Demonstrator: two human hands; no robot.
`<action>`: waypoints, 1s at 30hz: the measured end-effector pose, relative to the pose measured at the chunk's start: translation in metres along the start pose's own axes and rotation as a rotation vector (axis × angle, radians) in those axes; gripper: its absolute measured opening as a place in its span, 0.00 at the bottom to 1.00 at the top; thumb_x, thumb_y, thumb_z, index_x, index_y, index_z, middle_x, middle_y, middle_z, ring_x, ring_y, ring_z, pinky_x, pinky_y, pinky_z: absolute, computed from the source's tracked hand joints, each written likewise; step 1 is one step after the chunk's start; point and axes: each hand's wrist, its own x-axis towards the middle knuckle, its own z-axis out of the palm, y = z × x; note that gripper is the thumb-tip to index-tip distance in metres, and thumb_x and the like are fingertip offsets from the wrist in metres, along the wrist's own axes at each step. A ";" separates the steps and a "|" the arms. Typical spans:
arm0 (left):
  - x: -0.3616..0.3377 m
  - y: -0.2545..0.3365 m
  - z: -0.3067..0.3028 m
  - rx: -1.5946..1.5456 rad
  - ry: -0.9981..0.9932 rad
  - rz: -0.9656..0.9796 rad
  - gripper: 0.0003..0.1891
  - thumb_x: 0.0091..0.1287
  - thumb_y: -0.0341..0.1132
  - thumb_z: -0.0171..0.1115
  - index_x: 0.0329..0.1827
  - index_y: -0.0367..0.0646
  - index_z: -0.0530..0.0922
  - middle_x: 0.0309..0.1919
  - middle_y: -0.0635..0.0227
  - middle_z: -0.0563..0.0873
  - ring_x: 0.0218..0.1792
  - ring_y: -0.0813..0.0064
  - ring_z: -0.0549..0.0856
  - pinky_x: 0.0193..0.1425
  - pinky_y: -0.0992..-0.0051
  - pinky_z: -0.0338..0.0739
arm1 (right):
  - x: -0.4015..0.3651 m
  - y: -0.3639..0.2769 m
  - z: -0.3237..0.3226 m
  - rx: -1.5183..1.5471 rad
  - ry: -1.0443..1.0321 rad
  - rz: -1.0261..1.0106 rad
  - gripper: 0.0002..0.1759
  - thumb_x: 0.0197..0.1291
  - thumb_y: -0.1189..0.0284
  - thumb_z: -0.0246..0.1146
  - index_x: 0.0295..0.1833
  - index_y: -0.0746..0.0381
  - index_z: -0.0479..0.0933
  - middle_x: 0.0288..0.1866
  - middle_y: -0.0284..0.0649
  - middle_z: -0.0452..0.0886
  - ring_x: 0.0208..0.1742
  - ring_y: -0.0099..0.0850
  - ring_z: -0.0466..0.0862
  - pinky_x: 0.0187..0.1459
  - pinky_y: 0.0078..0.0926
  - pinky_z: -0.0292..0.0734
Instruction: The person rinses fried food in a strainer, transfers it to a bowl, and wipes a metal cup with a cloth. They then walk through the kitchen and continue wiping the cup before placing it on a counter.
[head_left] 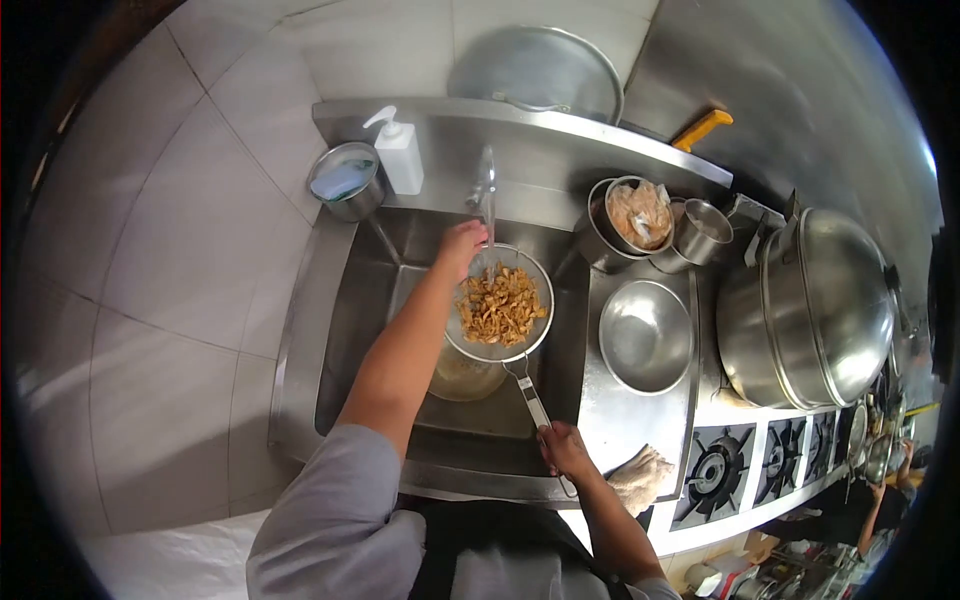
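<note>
My right hand (565,450) is wrapped around the long handle of a round mesh strainer (549,290) held over the sink (345,330). Yellow-brown strips of food (500,308) lie heaped in the mesh. At the strainer's far left rim, my left hand (463,247) has its fingers curled beside the spout of the faucet (488,180); what they grip, if anything, is hidden. A thin stream of water seems to fall from the spout into the strainer. Below it, partly covered, a round bowl (462,384) sits in the sink.
To the right are an empty metal bowl (647,337), a crumpled cloth (640,480), stacked pots (600,240), a large domed pot (850,310) and gas burners (712,470). A pump bottle (400,158) and a metal container (355,205) stand behind left. Another person works far right.
</note>
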 end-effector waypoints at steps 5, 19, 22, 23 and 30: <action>-0.099 -0.081 -0.048 0.682 0.892 0.525 0.20 0.61 0.34 0.62 0.52 0.31 0.72 0.42 0.58 0.81 0.48 0.59 0.80 0.53 0.65 0.73 | 0.024 -0.003 -0.004 -0.013 -0.025 -0.050 0.18 0.66 0.62 0.53 0.27 0.62 0.69 0.14 0.36 0.68 0.10 0.25 0.67 0.11 0.26 0.61; -0.237 -0.161 -0.042 0.135 0.159 -0.429 0.16 0.74 0.47 0.44 0.36 0.45 0.70 0.15 0.71 0.69 0.11 0.74 0.70 0.17 0.68 0.72 | 0.056 -0.003 0.046 -0.519 -0.050 -0.357 0.20 0.67 0.58 0.51 0.41 0.67 0.74 0.30 0.53 0.80 0.28 0.51 0.81 0.36 0.46 0.77; -0.258 -0.130 -0.053 0.125 0.100 -0.439 0.16 0.74 0.46 0.43 0.35 0.44 0.69 0.13 0.73 0.66 0.08 0.75 0.66 0.14 0.68 0.71 | 0.070 -0.077 0.024 -0.735 0.170 -0.485 0.27 0.58 0.54 0.63 0.55 0.61 0.72 0.37 0.53 0.81 0.39 0.51 0.82 0.40 0.43 0.77; -0.265 -0.117 -0.056 0.087 0.034 -0.476 0.16 0.75 0.46 0.43 0.35 0.44 0.68 0.13 0.73 0.65 0.08 0.76 0.67 0.14 0.67 0.73 | 0.086 -0.094 0.020 -0.749 0.220 -0.694 0.30 0.55 0.54 0.65 0.59 0.60 0.71 0.47 0.55 0.77 0.48 0.51 0.78 0.47 0.44 0.75; -0.292 -0.041 -0.074 0.113 -0.173 -0.535 0.15 0.75 0.45 0.43 0.38 0.42 0.67 0.13 0.76 0.66 0.08 0.80 0.68 0.15 0.68 0.74 | 0.179 -0.143 0.025 -1.242 0.215 -1.170 0.42 0.51 0.53 0.67 0.71 0.51 0.61 0.64 0.52 0.65 0.64 0.56 0.65 0.62 0.48 0.64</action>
